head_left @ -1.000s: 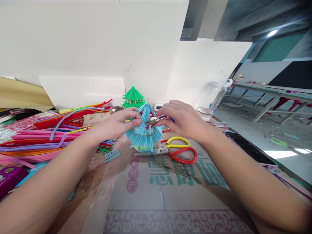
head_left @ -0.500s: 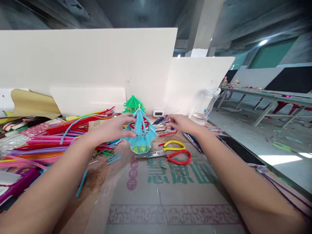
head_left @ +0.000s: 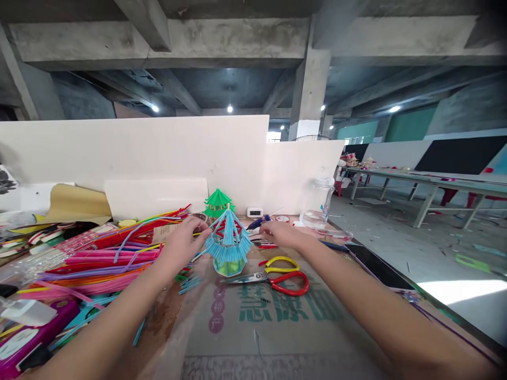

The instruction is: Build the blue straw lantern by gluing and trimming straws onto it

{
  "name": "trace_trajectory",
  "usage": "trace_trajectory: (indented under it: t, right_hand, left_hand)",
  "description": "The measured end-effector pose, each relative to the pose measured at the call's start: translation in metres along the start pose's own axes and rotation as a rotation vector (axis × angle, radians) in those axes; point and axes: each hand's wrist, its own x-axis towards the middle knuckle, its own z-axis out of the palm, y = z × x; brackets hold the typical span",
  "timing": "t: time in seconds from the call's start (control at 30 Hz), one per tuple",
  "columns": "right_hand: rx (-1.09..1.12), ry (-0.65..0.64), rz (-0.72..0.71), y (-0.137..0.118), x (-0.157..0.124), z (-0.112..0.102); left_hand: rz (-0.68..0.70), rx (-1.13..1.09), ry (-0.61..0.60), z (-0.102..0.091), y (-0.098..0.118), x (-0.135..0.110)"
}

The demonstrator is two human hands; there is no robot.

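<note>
Near the far edge of the tabletop [head_left: 160, 317], the blue pavilion [head_left: 228, 247] looked mostly made, with gaps up top (red peeked through). The left hand [head_left: 184, 240] was spread, seemingly empty; the right hand's [head_left: 283, 235] hold was hidden.

A white partition board [head_left: 158, 153] rises behind the tabletop [head_left: 163, 314], its upper edge stepping down toward the right. Bare concrete beams [head_left: 237, 39] cross the ceiling, meeting a square pillar [head_left: 311, 95], with small lit lamps [head_left: 229, 108] beyond. At right, a long metal-legged table [head_left: 400, 178] stands on a littered grey floor [head_left: 380, 224], where a bright patch of light [head_left: 463, 287] falls.
</note>
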Motion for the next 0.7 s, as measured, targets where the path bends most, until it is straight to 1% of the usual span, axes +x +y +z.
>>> trace_trajectory:
  t: [0.07,0.17,0.23,0.3,0.33,0.37,0.4,0.47,0.53,0.6,0.63,0.7]
  right_hand:
    - [-0.007,-0.004,-0.011,-0.009,-0.008,0.003]
    - [-0.016,0.031,-0.013,-0.024,-0.029,0.015]
    - [-0.02,0.077,0.001,-0.032,-0.044,0.026]
    - [-0.012,0.111,0.028,-0.036,-0.056,0.036]
    - [-0.003,0.121,0.044,-0.037,-0.06,0.04]
    - [0.008,0.129,0.06,-0.037,-0.062,0.044]
    - [0.02,0.134,0.072,-0.037,-0.063,0.047]
    - [0.046,0.139,0.086,-0.035,-0.062,0.053]
    - [0.068,0.138,0.082,-0.031,-0.059,0.057]
    - [0.082,0.133,0.072,-0.028,-0.057,0.06]
    - [0.086,0.133,0.069,-0.027,-0.056,0.061]
    - [0.085,0.135,0.064,-0.025,-0.055,0.063]
  left_hand:
    - [-0.044,-0.119,0.032,0.014,-0.014,-0.014]
    - [-0.115,-0.262,-0.046,0.031,-0.026,-0.03]
    - [-0.082,-0.25,-0.109,0.032,-0.026,-0.035]
    - [-0.039,-0.169,-0.195,0.023,-0.027,-0.035]
    - [-0.058,-0.097,-0.263,0.015,-0.029,-0.034]
    - [-0.101,-0.004,-0.363,0.006,-0.034,-0.032]
    - [-0.133,0.029,-0.425,-0.004,-0.04,-0.031]
    - [-0.203,0.083,-0.504,-0.023,-0.058,-0.03]
    - [-0.266,0.139,-0.609,-0.036,-0.074,-0.031]
    - [-0.29,0.181,-0.68,-0.04,-0.082,-0.034]
    - [-0.286,0.198,-0.693,-0.039,-0.082,-0.036]
    - [-0.254,0.222,-0.682,-0.033,-0.076,-0.038]
